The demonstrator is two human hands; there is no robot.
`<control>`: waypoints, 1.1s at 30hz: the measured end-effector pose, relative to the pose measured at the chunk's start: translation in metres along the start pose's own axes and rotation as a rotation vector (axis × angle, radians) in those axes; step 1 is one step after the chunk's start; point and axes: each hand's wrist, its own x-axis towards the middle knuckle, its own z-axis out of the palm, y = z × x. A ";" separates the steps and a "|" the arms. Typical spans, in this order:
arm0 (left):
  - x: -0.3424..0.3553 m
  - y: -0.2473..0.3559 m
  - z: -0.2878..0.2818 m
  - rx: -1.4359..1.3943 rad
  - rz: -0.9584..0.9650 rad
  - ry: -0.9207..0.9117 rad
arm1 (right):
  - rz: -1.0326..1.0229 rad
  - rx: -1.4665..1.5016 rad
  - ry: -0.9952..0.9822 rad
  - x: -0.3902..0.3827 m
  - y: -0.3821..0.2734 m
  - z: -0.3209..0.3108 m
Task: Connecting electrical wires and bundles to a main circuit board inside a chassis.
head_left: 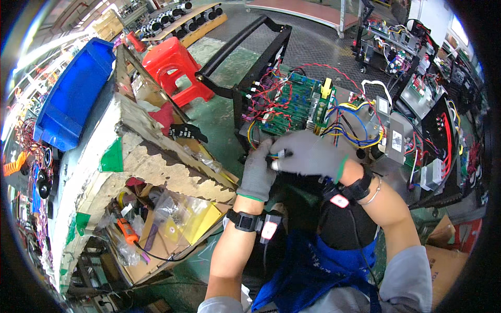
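Note:
My left hand, in a grey glove, is at the lower-left corner of an open black metal chassis, fingers curled around thin coloured wires. My right hand, also gloved, is just to its right, thumb and index pinched at a small pale connector on those wires. Above them lie a green circuit board with red wiring and a yellow transformer part. A metal housing with blue, yellow and black cables is to the right. Part of the wiring under my fingers is hidden.
A worn workbench holds a blue bin; its lower shelf has bags and an orange-handled tool. A red stool stands behind. More wired chassis crowd the right, with cardboard below them.

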 end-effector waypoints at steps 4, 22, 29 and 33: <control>-0.013 0.007 0.014 0.299 0.103 -0.054 | 0.419 0.467 0.101 0.005 0.015 -0.021; -0.014 0.011 0.033 0.611 0.419 0.165 | 0.690 1.009 -0.247 0.096 0.049 -0.012; 0.060 -0.008 -0.008 1.390 1.009 0.383 | 0.746 0.583 -0.426 0.105 0.030 -0.033; 0.065 0.007 0.004 1.587 0.832 0.465 | 0.543 0.489 -0.298 0.084 0.042 -0.031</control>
